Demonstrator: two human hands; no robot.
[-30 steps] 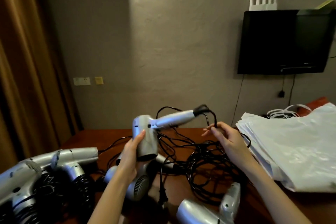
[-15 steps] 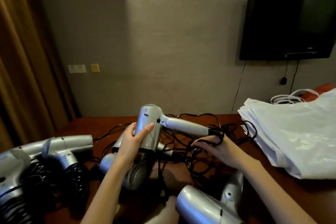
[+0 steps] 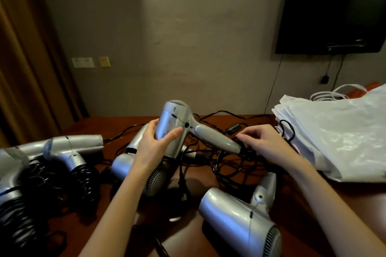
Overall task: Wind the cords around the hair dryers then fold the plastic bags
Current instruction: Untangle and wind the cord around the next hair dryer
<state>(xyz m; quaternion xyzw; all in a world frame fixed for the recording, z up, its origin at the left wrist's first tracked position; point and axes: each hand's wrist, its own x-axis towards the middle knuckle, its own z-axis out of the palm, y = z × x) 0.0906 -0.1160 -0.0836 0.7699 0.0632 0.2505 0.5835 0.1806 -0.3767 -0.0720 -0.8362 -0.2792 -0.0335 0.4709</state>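
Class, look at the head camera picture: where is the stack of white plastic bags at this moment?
The stack of white plastic bags lies at the right edge of the head view on the wooden table, just right of the right hand and below the wall-mounted TV.

wound dryers (image 3: 69, 152) left, bags (image 3: 338, 131) right

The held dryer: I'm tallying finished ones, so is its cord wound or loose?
Loose. The held dryer's handle is bare, and its cord trails from the handle end into the tangle beside the right hand.
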